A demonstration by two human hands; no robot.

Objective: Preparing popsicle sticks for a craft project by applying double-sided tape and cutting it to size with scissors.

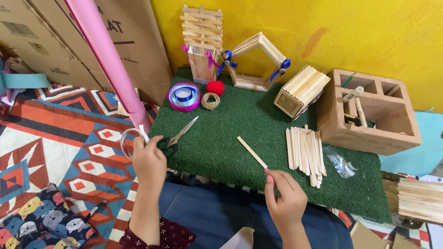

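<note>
Both hands work at the near edge of a green turf mat (pixel 221 138). Left hand (pixel 148 159), at the mat's near left corner, pinches a clear tape roll (pixel 128 140) just off the mat's left edge, with black-handled scissors (pixel 177 136) lying right beside it on the turf. Right hand (pixel 285 196), over the mat's near edge, grips one end of a single wooden stick (pixel 252 152) between thumb and fingers; the stick slants up and left across the turf. Just right of it lies a loose pile of sticks (pixel 305 152), then a small clear bag (pixel 340 162). Along the far edge stand ribbon spools (pixel 184 96), red yarn (pixel 215 87), twine (pixel 211 101), a stick-built pentagon frame (pixel 256 62) and a stick box (pixel 302 90). A clay block (pixel 369 133) sits at the far right corner.
</note>
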